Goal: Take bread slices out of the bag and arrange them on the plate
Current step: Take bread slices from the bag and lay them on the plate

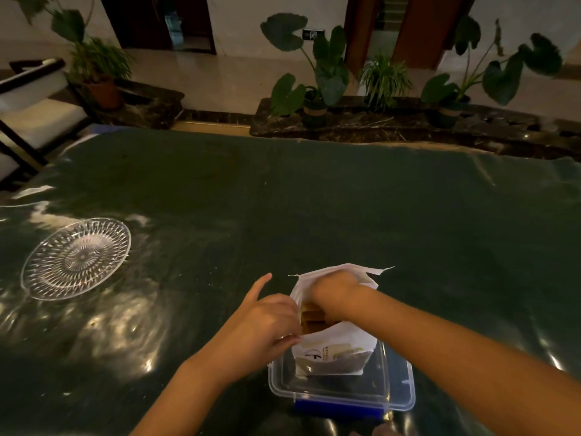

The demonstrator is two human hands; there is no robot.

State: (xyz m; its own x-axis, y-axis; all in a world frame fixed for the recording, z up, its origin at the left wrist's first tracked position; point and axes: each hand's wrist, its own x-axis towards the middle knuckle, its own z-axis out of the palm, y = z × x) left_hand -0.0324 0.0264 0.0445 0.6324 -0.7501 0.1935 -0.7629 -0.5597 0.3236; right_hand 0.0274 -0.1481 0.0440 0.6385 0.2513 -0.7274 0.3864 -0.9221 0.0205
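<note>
A white paper bag [333,347] stands upright in a clear plastic container with a blue clasp [342,393] at the near edge of the dark green surface [314,199]. The left hand [267,322] pinches the bag's left rim, index finger extended. The right hand [334,292] reaches into the open top above golden-brown bread slices [311,319]; its grip cannot be told. A clear cut-glass plate [75,258] lies bare well to the left.

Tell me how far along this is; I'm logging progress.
Done: the bag is open. In hand: the left hand holds its edge while the right hand reaches inside toward the bread slices. Left: the glass plate holds no bread yet.
</note>
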